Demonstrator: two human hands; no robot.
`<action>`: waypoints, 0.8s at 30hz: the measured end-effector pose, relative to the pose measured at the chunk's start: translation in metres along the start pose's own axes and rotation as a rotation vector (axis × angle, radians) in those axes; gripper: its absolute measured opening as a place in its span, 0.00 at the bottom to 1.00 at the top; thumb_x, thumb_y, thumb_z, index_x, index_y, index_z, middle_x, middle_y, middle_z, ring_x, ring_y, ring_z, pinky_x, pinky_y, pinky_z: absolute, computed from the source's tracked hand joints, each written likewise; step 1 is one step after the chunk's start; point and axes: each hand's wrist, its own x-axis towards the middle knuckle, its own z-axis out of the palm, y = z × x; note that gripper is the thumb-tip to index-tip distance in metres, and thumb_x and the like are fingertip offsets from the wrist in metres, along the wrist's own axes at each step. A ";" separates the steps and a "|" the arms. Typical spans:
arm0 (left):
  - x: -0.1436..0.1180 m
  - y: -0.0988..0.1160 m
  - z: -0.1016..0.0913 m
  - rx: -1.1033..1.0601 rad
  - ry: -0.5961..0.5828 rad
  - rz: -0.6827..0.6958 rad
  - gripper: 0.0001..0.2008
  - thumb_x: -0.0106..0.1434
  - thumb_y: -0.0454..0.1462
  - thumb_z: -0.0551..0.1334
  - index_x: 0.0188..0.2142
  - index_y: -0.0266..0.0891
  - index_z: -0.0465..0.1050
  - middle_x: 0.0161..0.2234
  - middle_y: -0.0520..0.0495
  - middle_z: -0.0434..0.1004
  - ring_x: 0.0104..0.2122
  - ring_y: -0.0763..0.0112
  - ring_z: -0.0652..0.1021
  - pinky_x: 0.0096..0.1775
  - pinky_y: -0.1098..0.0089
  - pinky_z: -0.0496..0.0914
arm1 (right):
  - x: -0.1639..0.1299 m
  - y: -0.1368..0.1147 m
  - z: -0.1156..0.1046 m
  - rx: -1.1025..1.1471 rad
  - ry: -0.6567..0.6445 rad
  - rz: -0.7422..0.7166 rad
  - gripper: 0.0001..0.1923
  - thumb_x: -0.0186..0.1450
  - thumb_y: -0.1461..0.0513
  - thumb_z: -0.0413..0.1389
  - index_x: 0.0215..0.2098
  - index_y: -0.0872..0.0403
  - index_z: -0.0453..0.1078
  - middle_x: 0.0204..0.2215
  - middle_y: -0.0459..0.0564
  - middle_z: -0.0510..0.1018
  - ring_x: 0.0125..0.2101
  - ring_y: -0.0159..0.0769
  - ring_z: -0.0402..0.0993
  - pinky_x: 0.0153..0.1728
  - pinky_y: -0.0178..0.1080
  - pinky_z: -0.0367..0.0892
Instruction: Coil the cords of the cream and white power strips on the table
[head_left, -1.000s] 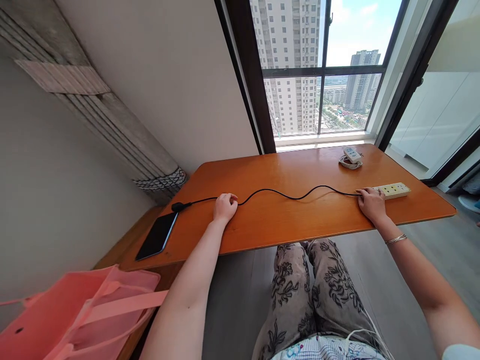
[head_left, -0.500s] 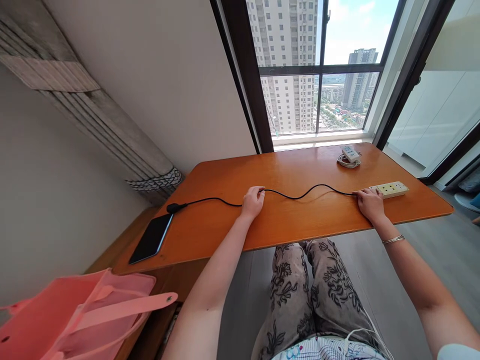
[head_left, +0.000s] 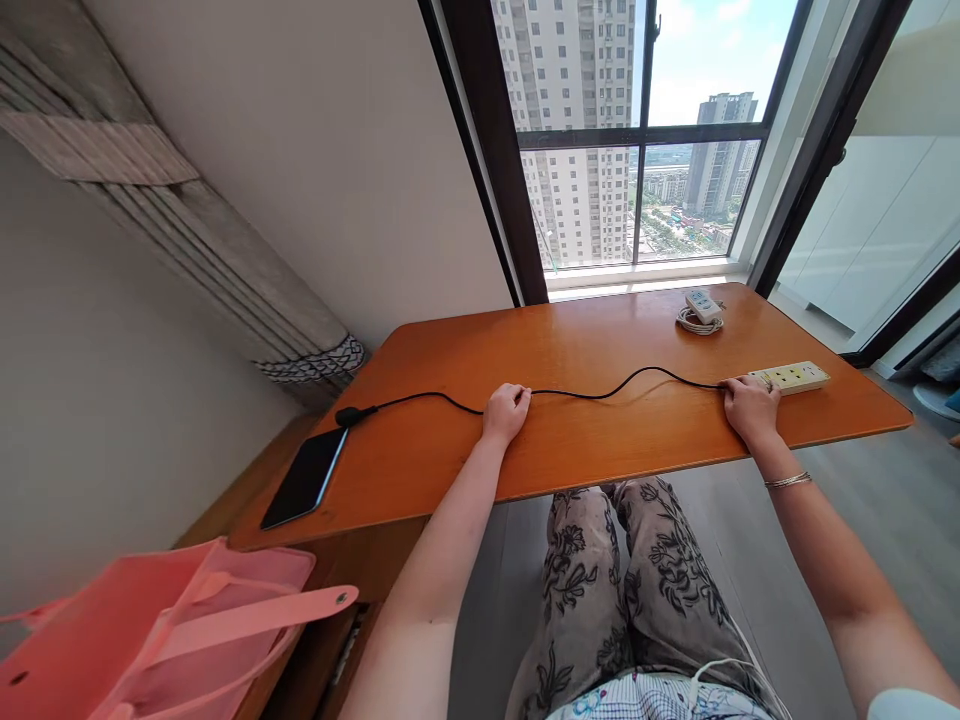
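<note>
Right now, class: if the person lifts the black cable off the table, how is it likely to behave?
Probably floppy: the black cable lies in loose waves across the table, so it should sag between the left hand and right hand. It looks thin, so likely light. Its end at the power strip may tug that along.

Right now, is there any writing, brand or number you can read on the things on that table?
None can be read.
Power strip: markings by its sockets, too small to read.
Small white strip at the table's far edge: bluish marks, blurred.
Phone: dark screen, no text.
Pink bag: no print visible.
</note>
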 end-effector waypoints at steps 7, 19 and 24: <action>-0.003 0.005 -0.003 -0.101 0.028 -0.031 0.14 0.67 0.42 0.52 0.36 0.41 0.74 0.39 0.42 0.79 0.42 0.58 0.78 0.47 0.60 0.72 | 0.001 0.005 0.006 0.086 0.035 -0.095 0.18 0.66 0.58 0.49 0.46 0.53 0.79 0.49 0.59 0.79 0.56 0.55 0.65 0.57 0.57 0.55; -0.031 0.088 -0.024 -0.232 0.173 0.224 0.12 0.68 0.37 0.52 0.48 0.40 0.68 0.50 0.38 0.73 0.45 0.62 0.77 0.54 0.58 0.70 | 0.009 -0.005 0.000 0.129 0.037 -0.159 0.19 0.70 0.55 0.48 0.48 0.50 0.78 0.50 0.57 0.79 0.59 0.54 0.63 0.62 0.63 0.42; -0.102 0.201 -0.001 -0.539 -0.173 0.536 0.14 0.69 0.40 0.54 0.51 0.41 0.70 0.49 0.39 0.73 0.50 0.62 0.75 0.53 0.60 0.71 | 0.044 -0.040 -0.001 0.236 0.022 -0.009 0.23 0.73 0.56 0.42 0.51 0.53 0.76 0.51 0.58 0.78 0.55 0.48 0.67 0.57 0.50 0.56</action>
